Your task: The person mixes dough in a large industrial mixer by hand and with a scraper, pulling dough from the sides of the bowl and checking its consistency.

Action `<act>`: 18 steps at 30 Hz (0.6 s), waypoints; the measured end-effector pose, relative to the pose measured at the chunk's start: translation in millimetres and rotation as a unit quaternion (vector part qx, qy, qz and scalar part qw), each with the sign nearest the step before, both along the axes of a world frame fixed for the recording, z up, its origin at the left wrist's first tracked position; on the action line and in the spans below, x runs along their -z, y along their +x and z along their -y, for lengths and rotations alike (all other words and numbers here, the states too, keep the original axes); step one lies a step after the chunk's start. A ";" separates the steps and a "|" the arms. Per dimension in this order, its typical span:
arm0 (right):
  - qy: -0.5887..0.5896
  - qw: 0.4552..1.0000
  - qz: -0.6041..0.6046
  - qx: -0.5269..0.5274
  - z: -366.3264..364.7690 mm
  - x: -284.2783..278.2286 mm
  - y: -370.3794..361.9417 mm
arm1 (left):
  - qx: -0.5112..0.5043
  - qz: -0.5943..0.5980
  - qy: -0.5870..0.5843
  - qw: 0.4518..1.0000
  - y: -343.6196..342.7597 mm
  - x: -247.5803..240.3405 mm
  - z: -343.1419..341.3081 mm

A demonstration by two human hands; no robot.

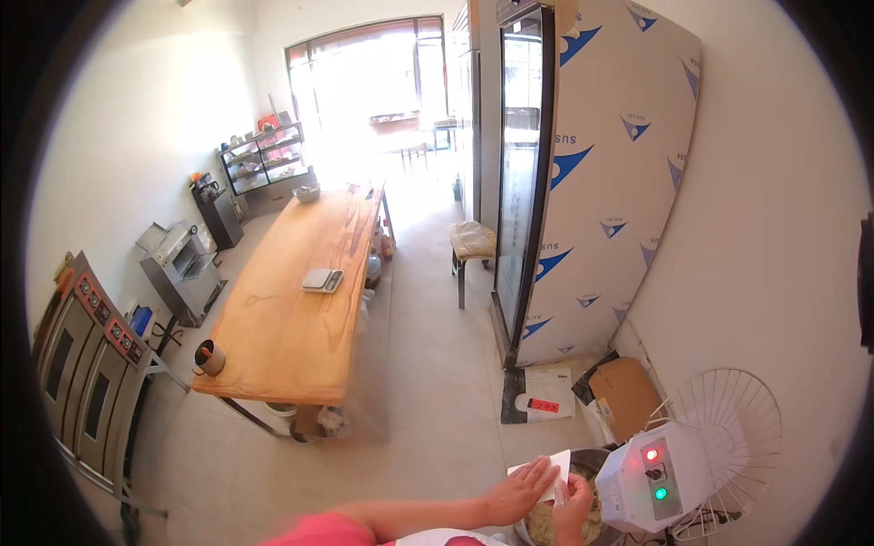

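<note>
A white dough scraper, thin and flat, is held over the steel mixing bowl at the lower right. My right hand grips its near edge, thumb up against it. Across the scraper's face lie the stretched fingers of my left hand, whose forearm reaches in from the lower left. Pale dough in lumps shows in the bowl beneath my hands; part of it is hidden by them. Against the bowl's right side stands the white mixer head, with a red and a green light lit.
The mixer's wire guard stands raised by the right wall. Cardboard and a flat paper sack lie before a tall fridge. Leftward, a long wooden table bears a scale and a cup; a deck oven stands beyond.
</note>
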State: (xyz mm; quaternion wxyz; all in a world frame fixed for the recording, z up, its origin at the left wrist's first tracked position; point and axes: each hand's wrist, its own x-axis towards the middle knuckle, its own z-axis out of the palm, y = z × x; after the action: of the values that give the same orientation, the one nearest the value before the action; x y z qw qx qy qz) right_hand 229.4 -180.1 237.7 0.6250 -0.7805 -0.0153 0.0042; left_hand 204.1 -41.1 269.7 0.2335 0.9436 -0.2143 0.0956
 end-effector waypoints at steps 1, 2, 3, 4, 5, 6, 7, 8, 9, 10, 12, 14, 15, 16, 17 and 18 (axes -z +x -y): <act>0.036 0.999 -0.014 0.007 1.1 4.7 -3.3 | 0.007 0.007 -0.019 1.000 2.5 3.9 -0.8; 0.072 0.997 -0.029 0.013 1.5 7.9 -5.0 | 0.015 0.014 -0.039 0.999 5.4 7.9 -1.6; 0.103 0.991 -0.079 -0.011 7.0 5.8 -7.7 | 0.003 -0.026 -0.101 0.995 8.4 15.3 -0.9; 0.136 0.981 -0.132 -0.039 15.8 -0.1 -12.6 | -0.013 -0.068 -0.161 0.985 9.0 21.8 -1.7; 0.169 0.966 -0.184 -0.066 23.9 -1.9 -13.8 | -0.029 -0.109 -0.219 0.969 8.8 25.3 -2.0; 0.290 0.937 -0.193 -0.021 34.4 4.5 -11.4 | -0.039 -0.160 -0.245 0.956 9.2 18.8 0.9; 0.407 0.891 -0.199 0.024 47.0 17.0 -8.6 | -0.049 -0.211 -0.269 0.939 7.9 6.1 3.7; 0.517 0.829 -0.203 0.065 57.0 30.5 -5.1 | -0.065 -0.259 -0.291 0.919 6.6 -2.6 5.6; 0.579 0.792 -0.189 0.043 68.5 49.6 -3.5 | -0.003 -0.286 -0.282 0.916 3.7 -3.3 9.1; 0.638 0.750 -0.173 0.022 82.7 72.1 -4.1 | 0.060 -0.312 -0.273 0.908 -0.3 0.0 16.3; 0.665 0.715 -0.198 0.087 74.7 75.1 -5.1 | 0.121 -0.293 -0.236 0.918 -10.9 19.5 29.9; 0.586 0.719 -0.264 0.264 42.5 34.0 -4.3 | 0.135 -0.202 -0.184 0.952 -19.9 55.3 46.6; 0.584 0.717 -0.261 0.277 41.7 35.9 -5.5 | 0.136 -0.220 -0.168 0.951 -20.3 60.1 48.6; 0.582 0.713 -0.260 0.291 42.7 39.0 -6.7 | 0.137 -0.238 -0.150 0.950 -21.4 64.9 49.3; 0.581 0.709 -0.259 0.306 44.9 43.4 -8.4 | 0.137 -0.257 -0.132 0.947 -23.5 69.9 49.8; 0.577 0.705 -0.256 0.323 52.5 48.4 -9.4 | 0.121 -0.249 -0.144 0.950 -23.7 71.3 54.5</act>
State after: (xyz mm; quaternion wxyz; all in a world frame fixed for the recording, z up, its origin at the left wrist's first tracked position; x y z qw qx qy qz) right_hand 220.0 -232.6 189.3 0.8962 -0.1940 0.3989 -0.0082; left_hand 180.4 -95.6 198.5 0.4223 0.8608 -0.2461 -0.1414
